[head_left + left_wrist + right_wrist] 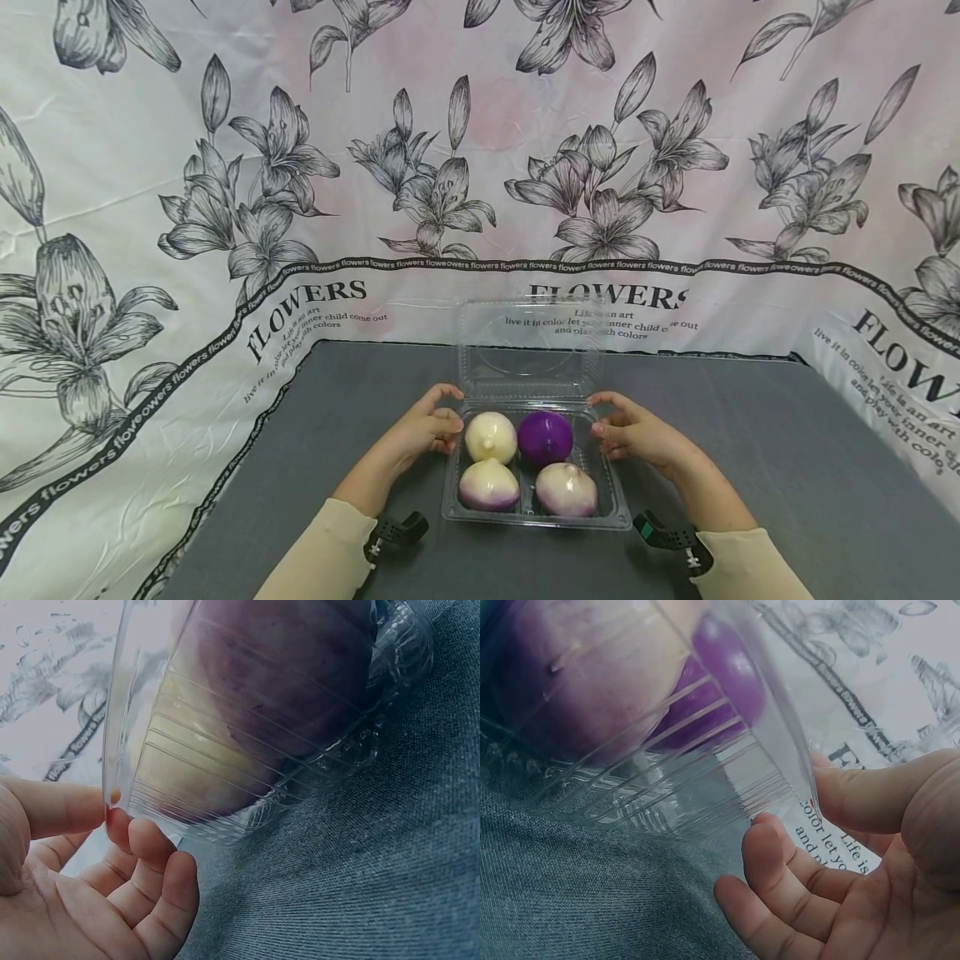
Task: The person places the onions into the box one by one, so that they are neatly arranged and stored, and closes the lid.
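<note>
A clear plastic clamshell container [536,524] sits on the dark grey tabletop, its lid [528,333] raised at the back. Several glossy, onion-like round vegetables fill it: a cream one [491,437] back left, a deep purple one [545,438] back right, and two pale, purple-tinged ones [489,486] [567,491] in front. My left hand [420,427] pinches the left rim between thumb and fingers, near the hinge. On the opposite side, my right hand [637,429] pinches the right rim [799,750] with its thumb above and fingers below.
Grey ribbed cloth covers the table [337,392]. A white cloth with printed flowers and lettering [607,296] hangs behind and along both sides. Black wrist straps [396,528] sit at both cuffs, near the container's front corners.
</note>
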`<state>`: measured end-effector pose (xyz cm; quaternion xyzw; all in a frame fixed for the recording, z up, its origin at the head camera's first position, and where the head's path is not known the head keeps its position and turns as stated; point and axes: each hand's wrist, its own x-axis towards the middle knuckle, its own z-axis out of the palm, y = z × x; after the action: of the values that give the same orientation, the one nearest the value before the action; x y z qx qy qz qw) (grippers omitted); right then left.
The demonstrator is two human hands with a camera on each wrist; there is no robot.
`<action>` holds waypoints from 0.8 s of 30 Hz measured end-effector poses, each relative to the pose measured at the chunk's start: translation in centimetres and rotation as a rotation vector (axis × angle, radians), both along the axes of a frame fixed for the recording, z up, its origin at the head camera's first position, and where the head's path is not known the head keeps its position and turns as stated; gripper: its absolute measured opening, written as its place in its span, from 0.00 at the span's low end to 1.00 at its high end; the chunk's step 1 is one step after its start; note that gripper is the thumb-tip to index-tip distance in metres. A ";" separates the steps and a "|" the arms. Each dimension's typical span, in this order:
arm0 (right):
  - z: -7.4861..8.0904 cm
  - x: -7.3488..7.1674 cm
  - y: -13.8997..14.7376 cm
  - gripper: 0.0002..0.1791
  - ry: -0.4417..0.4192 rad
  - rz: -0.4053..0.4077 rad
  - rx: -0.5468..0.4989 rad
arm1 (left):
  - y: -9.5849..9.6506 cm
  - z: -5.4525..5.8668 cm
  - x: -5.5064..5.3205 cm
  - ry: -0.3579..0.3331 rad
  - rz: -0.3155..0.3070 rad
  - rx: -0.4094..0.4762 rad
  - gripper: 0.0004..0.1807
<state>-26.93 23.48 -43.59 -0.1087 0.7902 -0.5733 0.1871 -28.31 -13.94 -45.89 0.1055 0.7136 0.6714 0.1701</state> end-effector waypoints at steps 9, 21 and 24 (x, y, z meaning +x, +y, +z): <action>0.0 0.0 0.0 0.30 0.012 0.001 -0.016 | 0.1 0.1 0.0 -0.002 0.006 0.000 0.25; -0.3 -0.1 0.3 0.29 0.029 -0.002 -0.059 | 0.2 0.1 0.0 0.003 0.008 0.004 0.24; -0.2 -0.1 0.2 0.29 0.034 -0.007 -0.065 | 0.2 0.2 0.1 0.002 0.010 0.008 0.24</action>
<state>-26.99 23.70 -43.81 -0.1218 0.7746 -0.5975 0.1678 -28.24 -13.78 -45.68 0.1032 0.7114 0.6751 0.1656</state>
